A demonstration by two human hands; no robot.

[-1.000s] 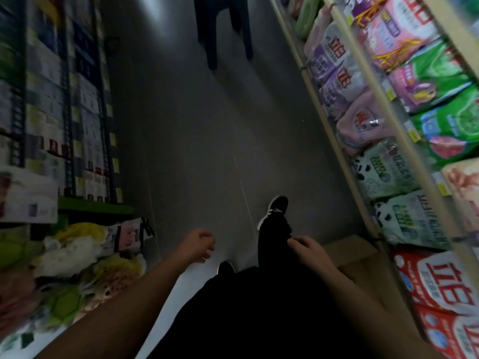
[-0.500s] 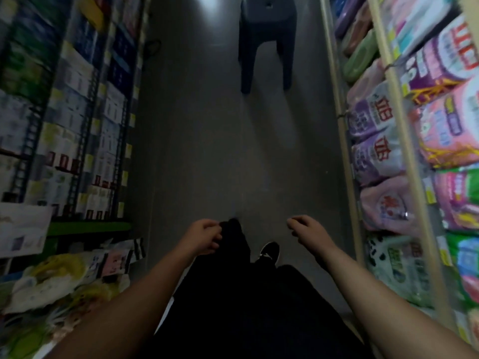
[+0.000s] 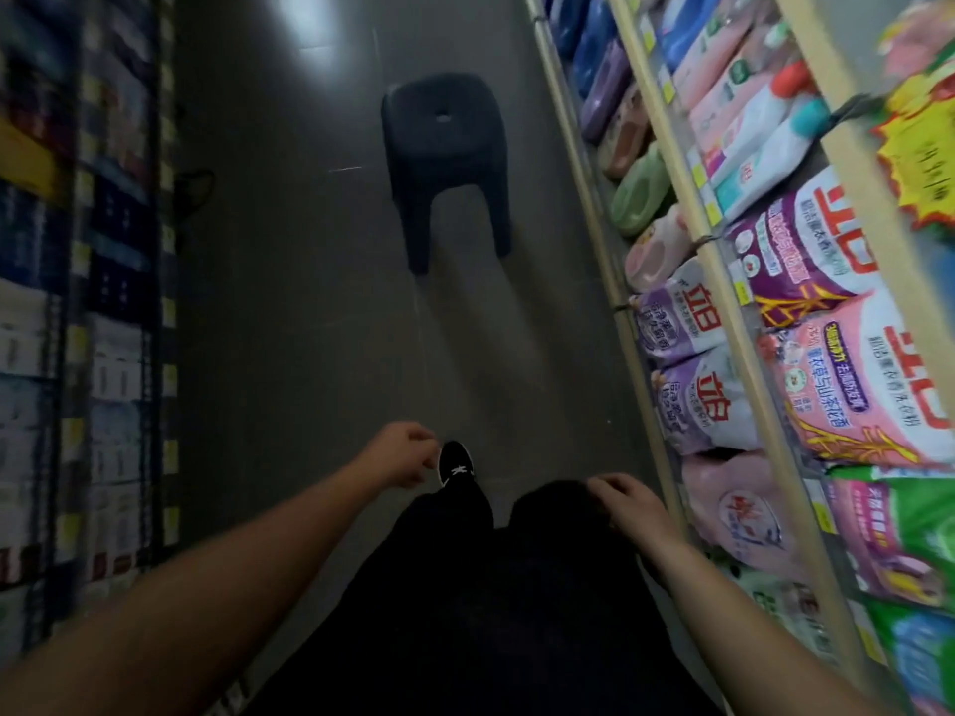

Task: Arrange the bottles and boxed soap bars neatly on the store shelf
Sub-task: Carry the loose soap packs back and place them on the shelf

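On smooth floor [image 3: 289,312], square plastic stool [image 3: 445,147], glossy bags [image 3: 687,323]

A narrow shop aisle: shelves [image 3: 692,198] on the right packed with detergent bags [image 3: 692,323] and bottles [image 3: 599,38], stacked boxes [image 3: 113,354] on the left, price tags [image 3: 742,292] along shelf edges.

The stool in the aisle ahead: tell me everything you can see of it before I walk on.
The stool is dark blue-grey, plastic by its look, with a rounded square seat that has a small hole in the middle. It stands upright on splayed legs on the grey floor, mid-aisle, ahead of the walker's shoe. Nothing rests on it or touches it; the right-hand shelf rail runs close beside it.
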